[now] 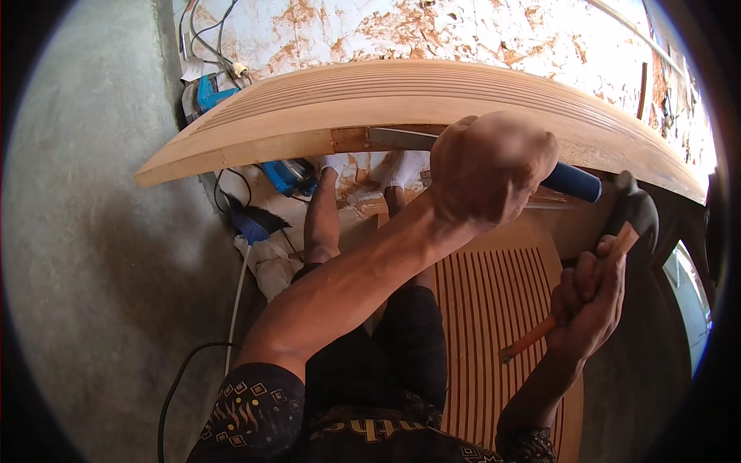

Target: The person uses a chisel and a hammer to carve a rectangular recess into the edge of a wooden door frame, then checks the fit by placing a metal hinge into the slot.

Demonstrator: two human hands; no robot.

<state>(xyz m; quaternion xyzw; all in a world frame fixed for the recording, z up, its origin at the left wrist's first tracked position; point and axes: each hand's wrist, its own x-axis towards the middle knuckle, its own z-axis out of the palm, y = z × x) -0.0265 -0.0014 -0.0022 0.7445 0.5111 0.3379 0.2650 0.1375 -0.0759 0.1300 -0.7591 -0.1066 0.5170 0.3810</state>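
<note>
Left hand is sitting closest to the lens, closing in a tight fist round a chisel; part of the fist is showing blurred. Chisel is lying along the near edge of a grooved wooden panel, its long axis running roughly left to right and slanting slightly. Flat metal blade is pointing left along that edge, toward a darker brown patch; blue handle butt is pointing right, sitting lower and nearer the person. Whether the blade is touching the wood, cannot tell.

Right hand is wrapping firmly round the wooden handle of a hammer. Hammer is slanting, long axis running from lower left up to upper right, dark head at the top. Head is hanging near the chisel butt, just right of it, with a gap showing between.

Grooved panel is stretching across the upper view, its grooves running lengthwise, left to right. Second grooved panel is lying below, between the legs and the right arm, grooves pointing away from the person. Blue power tool is resting by the first panel's left end; another blue tool is lying under it, near one foot. Blue-headed broom with black bristles is standing left of the legs, beside a whitish bag.
</note>
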